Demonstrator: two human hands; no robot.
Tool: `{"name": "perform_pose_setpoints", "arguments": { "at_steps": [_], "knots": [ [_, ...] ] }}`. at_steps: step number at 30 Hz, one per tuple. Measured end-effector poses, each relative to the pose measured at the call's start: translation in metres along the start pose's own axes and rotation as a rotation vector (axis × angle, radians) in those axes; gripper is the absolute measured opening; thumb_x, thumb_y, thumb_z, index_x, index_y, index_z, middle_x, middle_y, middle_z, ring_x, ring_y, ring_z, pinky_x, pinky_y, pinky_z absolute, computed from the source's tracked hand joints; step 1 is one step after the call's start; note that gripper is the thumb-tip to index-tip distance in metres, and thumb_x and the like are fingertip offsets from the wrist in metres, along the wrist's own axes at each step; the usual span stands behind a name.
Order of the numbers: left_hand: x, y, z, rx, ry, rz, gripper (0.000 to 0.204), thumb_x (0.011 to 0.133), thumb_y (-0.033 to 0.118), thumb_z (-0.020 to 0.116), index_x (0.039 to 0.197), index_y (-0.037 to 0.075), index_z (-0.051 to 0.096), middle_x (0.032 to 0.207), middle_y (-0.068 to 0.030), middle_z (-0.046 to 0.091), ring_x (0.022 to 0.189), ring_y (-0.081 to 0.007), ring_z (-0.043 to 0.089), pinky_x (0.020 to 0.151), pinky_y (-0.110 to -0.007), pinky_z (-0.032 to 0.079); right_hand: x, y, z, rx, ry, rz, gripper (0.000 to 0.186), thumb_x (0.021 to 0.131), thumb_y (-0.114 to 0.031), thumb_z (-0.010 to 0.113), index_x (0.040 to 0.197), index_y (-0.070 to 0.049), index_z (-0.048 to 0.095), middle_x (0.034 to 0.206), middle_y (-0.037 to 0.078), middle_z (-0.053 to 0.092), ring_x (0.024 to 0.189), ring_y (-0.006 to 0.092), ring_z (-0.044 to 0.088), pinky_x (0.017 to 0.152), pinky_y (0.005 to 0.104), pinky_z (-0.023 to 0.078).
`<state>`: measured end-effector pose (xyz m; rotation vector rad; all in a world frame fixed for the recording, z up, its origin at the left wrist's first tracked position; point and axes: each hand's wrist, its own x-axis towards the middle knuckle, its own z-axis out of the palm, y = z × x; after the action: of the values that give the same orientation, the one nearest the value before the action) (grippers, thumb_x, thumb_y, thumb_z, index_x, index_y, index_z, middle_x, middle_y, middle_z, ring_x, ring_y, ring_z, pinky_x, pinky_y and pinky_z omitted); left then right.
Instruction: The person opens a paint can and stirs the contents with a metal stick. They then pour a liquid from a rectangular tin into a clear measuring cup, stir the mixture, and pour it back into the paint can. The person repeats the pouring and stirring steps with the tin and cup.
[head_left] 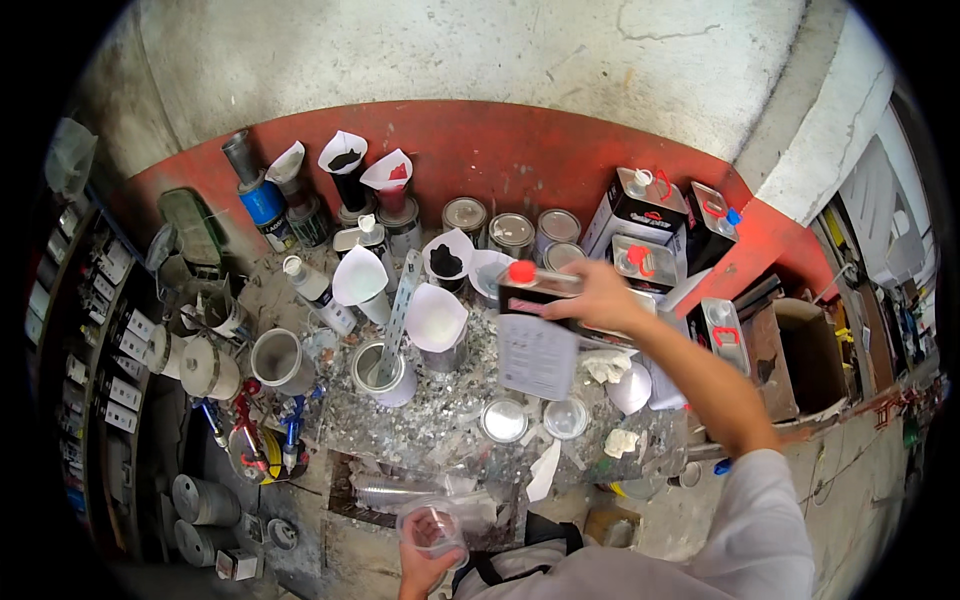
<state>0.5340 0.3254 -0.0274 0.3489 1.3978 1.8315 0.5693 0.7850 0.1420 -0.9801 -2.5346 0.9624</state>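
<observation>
My right hand (604, 300) grips the top of a rectangular can (538, 352) with a dark upper band, a pale printed side and a red cap. It is held over the bench, slightly blurred. Low in the view, by the bench's near edge, my left hand (428, 568) is closed around a clear plastic cup (430, 522). Left of the held can stand a cup lined with a white paper cone (437, 318) and an open white tub (385, 380) with a flat metal mixing stick (402, 305) in it. Two round lids (504, 420) lie in front of the can.
The paint-spattered bench (400, 435) carries several closed tins (511, 233) along its red backboard. More rectangular cans (640, 210) stand at the back right. Spray guns (250, 430) hang at the left front. Crumpled white paper (606, 365) lies right of the held can.
</observation>
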Motion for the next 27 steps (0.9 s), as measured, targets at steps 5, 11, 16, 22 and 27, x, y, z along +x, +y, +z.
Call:
{"name": "perform_pose_setpoints", "arguments": {
  "at_steps": [5, 11, 16, 22, 27],
  "knots": [
    [-0.036, -0.009, -0.057, -0.056, 0.094, 0.011, 0.084, 0.060, 0.012, 0.089, 0.130, 0.006, 0.044, 0.112, -0.0087, 0.058, 0.103, -0.0221, 0.061, 0.094, -0.041, 0.053, 0.002, 0.030, 0.115, -0.133, 0.176, 0.230, 0.077, 0.057, -0.042, 0.084, 0.112, 0.002, 0.053, 0.101, 0.021, 0.068, 0.095, 0.0379, 0.067, 0.082, 0.0430, 0.054],
    [-0.063, 0.002, -0.081, -0.044, 0.173, -0.030, 0.082, 0.062, 0.011, 0.086, 0.131, 0.006, 0.043, 0.113, -0.0094, 0.058, 0.103, -0.0244, 0.061, 0.094, -0.042, 0.052, -0.004, 0.037, 0.173, 0.006, 0.437, 0.383, 0.081, 0.061, -0.044, 0.084, 0.117, 0.001, 0.047, 0.115, 0.022, 0.061, 0.104, 0.0373, 0.063, 0.084, 0.0460, 0.052],
    [-0.057, 0.004, -0.085, 0.001, 0.116, -0.065, 0.084, 0.062, 0.013, 0.087, 0.132, 0.006, 0.042, 0.113, -0.0099, 0.058, 0.103, -0.0244, 0.061, 0.093, -0.040, 0.051, -0.069, 0.084, 0.192, 0.232, 0.535, 0.213, 0.085, 0.063, -0.031, 0.089, 0.129, 0.002, 0.047, 0.120, 0.021, 0.059, 0.110, 0.0328, 0.061, 0.095, 0.0412, 0.049],
    [-0.048, 0.001, -0.087, 0.041, 0.047, -0.073, 0.086, 0.061, 0.016, 0.090, 0.132, 0.004, 0.042, 0.110, -0.0097, 0.057, 0.102, -0.0226, 0.060, 0.091, -0.038, 0.052, -0.170, 0.144, 0.195, -0.334, 0.134, 0.187, 0.084, 0.063, -0.031, 0.088, 0.131, -0.002, 0.048, 0.135, 0.022, 0.049, 0.125, 0.0392, 0.046, 0.104, 0.0467, 0.041],
    [-0.039, 0.003, -0.085, 0.084, -0.024, -0.067, 0.083, 0.062, 0.015, 0.090, 0.130, 0.004, 0.044, 0.110, -0.0083, 0.057, 0.101, -0.0208, 0.059, 0.089, -0.037, 0.053, -0.173, 0.166, 0.210, -0.343, 0.244, 0.268, 0.085, 0.062, -0.031, 0.087, 0.132, -0.003, 0.048, 0.135, 0.022, 0.048, 0.124, 0.0409, 0.045, 0.105, 0.0503, 0.038]
  ]
}}
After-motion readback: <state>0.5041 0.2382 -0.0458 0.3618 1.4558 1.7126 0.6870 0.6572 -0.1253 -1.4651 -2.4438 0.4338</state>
